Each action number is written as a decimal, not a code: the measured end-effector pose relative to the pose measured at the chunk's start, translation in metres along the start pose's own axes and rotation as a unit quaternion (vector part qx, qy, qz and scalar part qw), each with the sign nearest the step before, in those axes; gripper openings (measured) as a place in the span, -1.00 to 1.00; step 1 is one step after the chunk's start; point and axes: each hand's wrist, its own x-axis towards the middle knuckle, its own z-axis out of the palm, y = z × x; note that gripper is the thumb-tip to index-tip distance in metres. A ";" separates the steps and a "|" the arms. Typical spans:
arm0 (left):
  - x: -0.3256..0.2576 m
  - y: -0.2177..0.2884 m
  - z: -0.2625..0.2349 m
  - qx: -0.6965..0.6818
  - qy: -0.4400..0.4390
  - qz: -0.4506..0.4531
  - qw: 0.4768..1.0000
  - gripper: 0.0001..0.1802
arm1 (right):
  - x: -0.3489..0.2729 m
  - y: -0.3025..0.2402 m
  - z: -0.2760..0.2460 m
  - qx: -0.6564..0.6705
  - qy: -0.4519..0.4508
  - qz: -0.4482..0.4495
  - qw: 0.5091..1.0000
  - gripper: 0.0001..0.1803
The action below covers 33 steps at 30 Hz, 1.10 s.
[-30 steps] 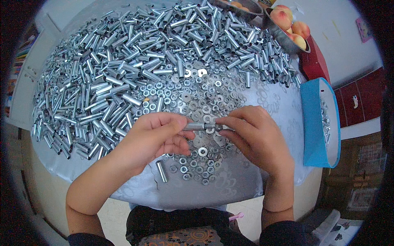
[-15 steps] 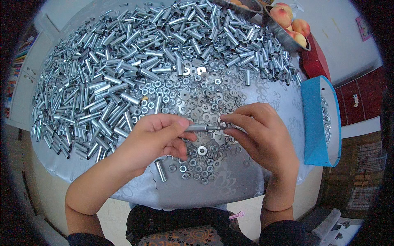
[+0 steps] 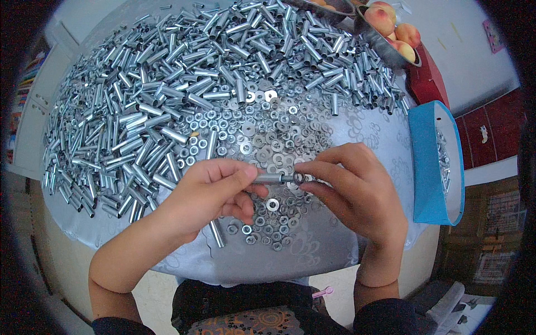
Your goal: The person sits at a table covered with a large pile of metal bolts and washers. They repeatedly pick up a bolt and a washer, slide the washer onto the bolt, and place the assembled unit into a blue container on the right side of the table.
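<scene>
My left hand (image 3: 209,192) pinches a short silver metal sleeve (image 3: 269,179) between thumb and fingers, held level above the table. My right hand (image 3: 354,192) meets it from the right, its fingertips gripping a small nut (image 3: 298,178) at the sleeve's right end. Below the hands lies a scatter of washers and nuts (image 3: 268,220). A single loose sleeve (image 3: 216,233) rests on the cloth just under my left hand.
A big heap of silver sleeves (image 3: 167,100) covers the left and far side of the round table with its grey patterned cloth (image 3: 312,251). A blue box (image 3: 430,167) holding metal parts stands at the right edge. A bowl of peaches (image 3: 391,28) sits far right.
Both hands stay close together at the same spot. The right fingers have shifted slightly on the sleeve's end; the sleeve remains level between the hands.
</scene>
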 end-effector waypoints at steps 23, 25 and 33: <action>0.002 0.001 -0.008 -0.038 0.038 0.075 0.996 -0.65 | 0.002 0.006 0.007 -0.049 0.026 0.009 0.998 -0.80; 0.002 0.005 -0.008 -0.038 0.056 0.079 0.995 -0.65 | 0.001 0.007 0.012 -0.029 -0.051 0.013 0.998 -0.81; -0.001 0.009 -0.006 -0.041 0.053 0.079 0.995 -0.65 | -0.002 0.008 0.034 -0.010 -0.106 -0.005 0.994 -0.80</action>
